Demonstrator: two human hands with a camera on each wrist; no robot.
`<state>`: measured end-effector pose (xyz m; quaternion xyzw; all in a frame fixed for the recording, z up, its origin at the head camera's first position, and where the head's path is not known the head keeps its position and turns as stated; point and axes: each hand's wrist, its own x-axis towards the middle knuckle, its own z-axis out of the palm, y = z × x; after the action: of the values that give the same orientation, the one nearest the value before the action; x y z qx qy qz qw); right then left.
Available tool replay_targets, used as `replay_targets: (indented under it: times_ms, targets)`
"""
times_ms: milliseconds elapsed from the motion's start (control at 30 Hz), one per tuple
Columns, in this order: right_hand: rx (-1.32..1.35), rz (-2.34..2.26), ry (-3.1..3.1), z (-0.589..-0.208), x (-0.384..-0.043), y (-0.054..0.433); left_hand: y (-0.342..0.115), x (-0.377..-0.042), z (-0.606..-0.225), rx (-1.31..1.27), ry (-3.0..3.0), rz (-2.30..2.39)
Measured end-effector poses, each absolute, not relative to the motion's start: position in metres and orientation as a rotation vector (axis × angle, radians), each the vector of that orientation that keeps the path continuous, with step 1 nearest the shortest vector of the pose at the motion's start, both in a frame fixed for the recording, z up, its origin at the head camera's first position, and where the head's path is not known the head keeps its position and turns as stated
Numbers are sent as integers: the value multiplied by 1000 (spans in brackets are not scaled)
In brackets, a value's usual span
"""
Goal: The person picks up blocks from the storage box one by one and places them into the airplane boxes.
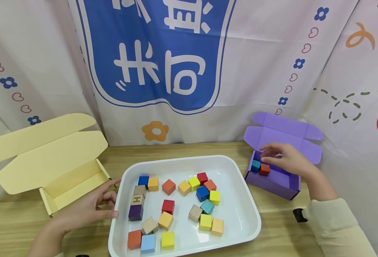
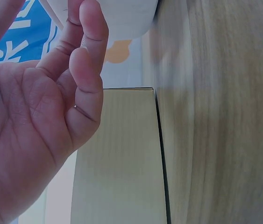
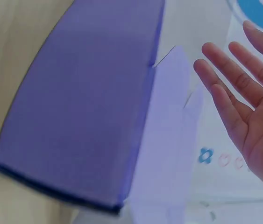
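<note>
My right hand (image 1: 283,157) hovers over the purple box (image 1: 274,182), fingers relaxed and holding nothing; in the right wrist view the same hand (image 3: 257,93) shows an empty palm. Inside that box, a teal block (image 1: 255,165) and an orange-red block (image 1: 264,169) sit side by side at the left end. My left hand (image 1: 91,205) is at the left rim of the white tray (image 1: 253,228), thumb and fingers loosely bent around nothing. Its palm (image 2: 24,116) is bare in the left wrist view. Several coloured wooden blocks, such as a dark purple one (image 1: 136,212), lie in the tray.
A yellow box (image 1: 76,185) with its lid up stands left of the tray, partly behind my left forearm. The purple box's lid (image 1: 285,134) is raised too. A printed curtain (image 1: 189,125) hangs behind the wooden table (image 1: 176,150).
</note>
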<state>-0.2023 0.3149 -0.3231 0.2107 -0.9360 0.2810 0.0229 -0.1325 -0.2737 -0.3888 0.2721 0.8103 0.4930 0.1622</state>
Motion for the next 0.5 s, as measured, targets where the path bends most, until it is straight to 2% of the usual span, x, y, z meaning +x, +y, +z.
replay_targets:
  times_ms: [500]
  targets:
    - [944,927,-2824,-322,-185,254,-273,-133,-389,785,2317,1404]
